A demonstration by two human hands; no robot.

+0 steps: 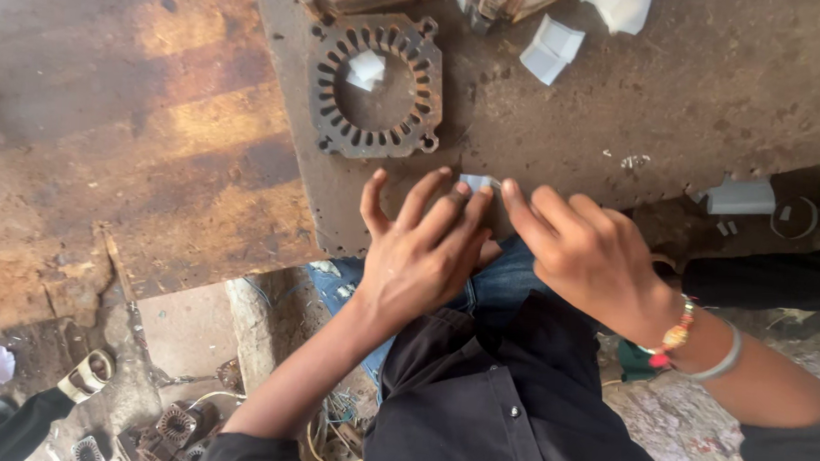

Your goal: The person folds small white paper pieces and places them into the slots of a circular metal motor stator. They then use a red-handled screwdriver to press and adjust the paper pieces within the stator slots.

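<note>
Near edge of the worktop: both hands meet here over a small folded slip of pale paper [478,182], which lies flat on the rusty metal worktop [618,101] just inside that edge.
Left hand: the left hand [423,249] is spread, fingers fanned forward, its middle fingertips pressing down on the near left part of the slip.
Right hand: the right hand [584,252] has its fingers drawn together and bent, the index fingertip touching the right end of the slip; whether thumb and finger actually pinch it, I cannot tell.
Key relation: the slip sits straight ahead of both hands, at their fingertips, between the two index fingers; its long axis seems to run left to right along the worktop's edge. Both hands are about equally near, the left covering more of it.
Stator core: a round slotted iron ring [377,83] lies further in, toward the far left of the worktop, with a white paper scrap [366,69] in its bore, well apart from the hands.
Other paper: more folded white pieces [552,49] lie near the far edge.
Wrist: a bead bracelet and a metal bangle [700,349] circle the right wrist.
</note>
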